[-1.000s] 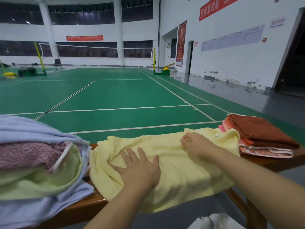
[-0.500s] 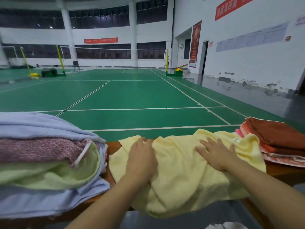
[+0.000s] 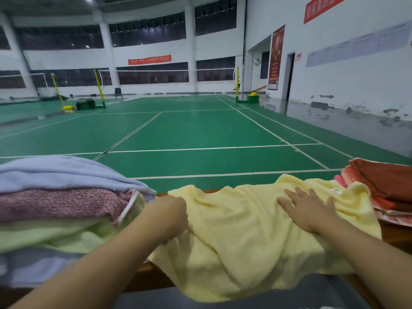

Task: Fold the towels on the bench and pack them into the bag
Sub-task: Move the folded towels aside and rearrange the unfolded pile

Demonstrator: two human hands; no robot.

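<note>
A pale yellow towel [image 3: 240, 237] lies spread and rumpled across the wooden bench [image 3: 151, 277], its near edge hanging over the front. My left hand [image 3: 169, 215] grips the towel's left end with curled fingers. My right hand [image 3: 310, 210] rests flat on the towel's right part, fingers spread. A pile of unfolded towels [image 3: 55, 210], lilac, pink and light green, sits on the bench at the left. A stack of folded towels [image 3: 388, 188], rust brown on top of orange and pink ones, sits at the right. No bag is in view.
Beyond the bench stretches a green badminton court with white lines, yellow net posts [image 3: 99, 85] and a net. A white wall with a dark doorway [image 3: 289, 74] runs along the right. Grey floor shows below the bench's front edge.
The view has tilted up and shifted. My left hand slid left to the towel's left end and closed on it. My right hand stays flat on the right part.
</note>
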